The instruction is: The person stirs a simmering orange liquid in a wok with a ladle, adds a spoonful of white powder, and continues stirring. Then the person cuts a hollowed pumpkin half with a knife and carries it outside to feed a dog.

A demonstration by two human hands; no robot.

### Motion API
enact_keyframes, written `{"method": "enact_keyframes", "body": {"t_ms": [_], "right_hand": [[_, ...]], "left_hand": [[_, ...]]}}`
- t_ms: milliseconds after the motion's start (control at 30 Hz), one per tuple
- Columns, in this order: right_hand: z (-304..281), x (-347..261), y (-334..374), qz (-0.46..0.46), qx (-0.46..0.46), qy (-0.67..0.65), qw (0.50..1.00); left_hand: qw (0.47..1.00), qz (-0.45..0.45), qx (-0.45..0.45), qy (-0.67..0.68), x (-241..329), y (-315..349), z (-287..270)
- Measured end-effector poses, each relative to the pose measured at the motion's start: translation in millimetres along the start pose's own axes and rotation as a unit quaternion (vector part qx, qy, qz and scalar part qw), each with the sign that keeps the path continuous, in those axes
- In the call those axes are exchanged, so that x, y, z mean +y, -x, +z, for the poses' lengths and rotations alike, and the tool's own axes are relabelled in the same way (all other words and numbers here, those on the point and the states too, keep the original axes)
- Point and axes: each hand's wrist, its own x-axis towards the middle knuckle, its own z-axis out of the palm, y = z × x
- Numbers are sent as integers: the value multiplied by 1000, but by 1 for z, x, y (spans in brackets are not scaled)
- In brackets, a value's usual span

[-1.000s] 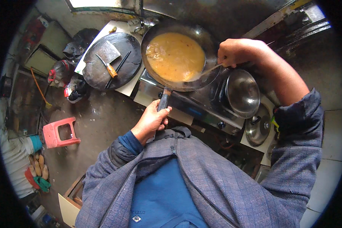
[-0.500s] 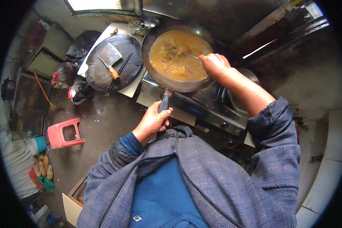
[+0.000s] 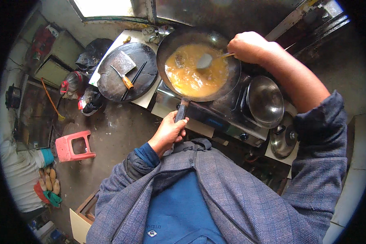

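A dark wok (image 3: pixel 165 83) sits on the gas stove, holding brownish-yellow broth (image 3: pixel 195 79) with food pieces partly sunk in it. My left hand (image 3: pixel 170 132) is wrapped round the wok's black handle (image 3: pixel 183 110) near the front of the stove. Over the wok's far right rim, my right hand (image 3: pixel 250 47) is closed on a spatula (image 3: pixel 204 61). Its rounded grey head shows at the broth's surface, with the short visible length of handle leading into my fist. The hand hides the rest of the grip.
Left of the wok, a round chopping board (image 3: pixel 110 87) carries a cleaver (image 3: pixel 123 63), a wooden-handled knife (image 3: pixel 127 82) and black chopsticks (image 3: pixel 136 77). A metal bowl-shaped pan (image 3: pixel 265 101) and a lid (image 3: pixel 282 140) stand to the right. A pink stool (image 3: pixel 67 148) is on the floor.
My right hand has moved up and to the right with the spatula. Its head has come up from the broth into sight. My left hand keeps its grip on the wok handle.
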Motion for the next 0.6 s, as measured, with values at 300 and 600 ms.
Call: {"method": "enact_keyframes", "body": {"t_ms": [300,600], "right_hand": [[-43,9,35,31,-270,-176,946],[25,-52,-1,-100,-85,-136,982]], "left_hand": [[1000,-12,-2,-23,3,1,1],[1000,-6,11,-16,2,1,2]]}}
